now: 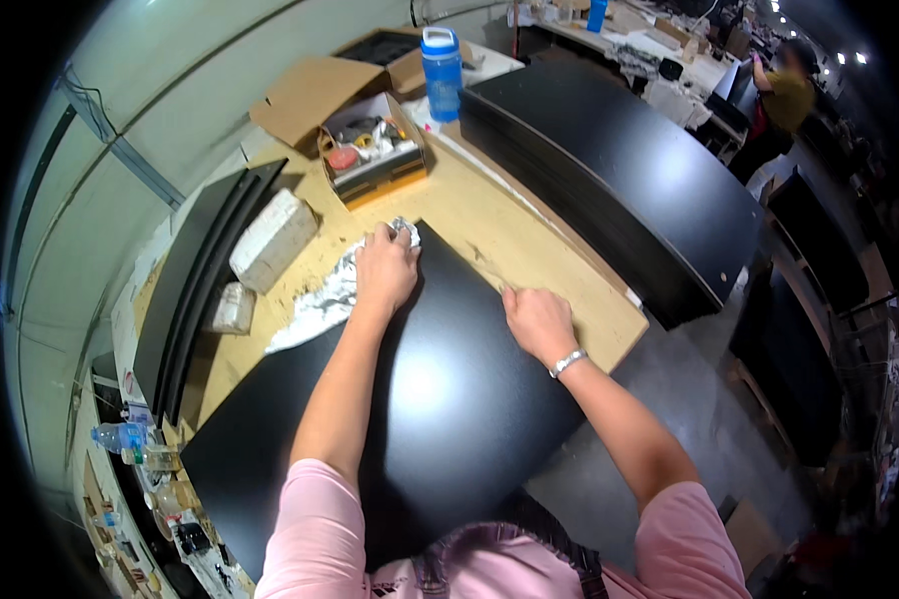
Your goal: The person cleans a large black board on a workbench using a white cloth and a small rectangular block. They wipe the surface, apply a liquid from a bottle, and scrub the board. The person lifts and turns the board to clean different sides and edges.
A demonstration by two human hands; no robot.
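Black board (430,399) on desk (459,215). Left hand (388,268) at far corner, fingers curled in, holding crinkly silver wrap (330,295). Right hand (541,324) at right edge, fingers bent; cannot tell if gripping. Best: steady board, press wrap softly, avoid scratches.

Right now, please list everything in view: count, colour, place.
Near panel: 1, black, centre
Crumpled sheet: 1, white, panel's far corner
Table: 1, tan, underneath
Panel stack: 1, black, table's right
Leaning panels: about 3, black, left
Blocks: 2, whitish, beside them
Open box: 1, orange-black, far end
Cardboard box: 1, brown, behind it
Tall bottles: 2, blue, top
Small bottles: several, clear, lower left
Farther panels: at least 2, black, right
Co-worker: 1, olive top, distant
Bracelet: 1, silver, right wrist
Sleeves: 2, pink, lower edge
Hands: 2, bare, near panel's edges
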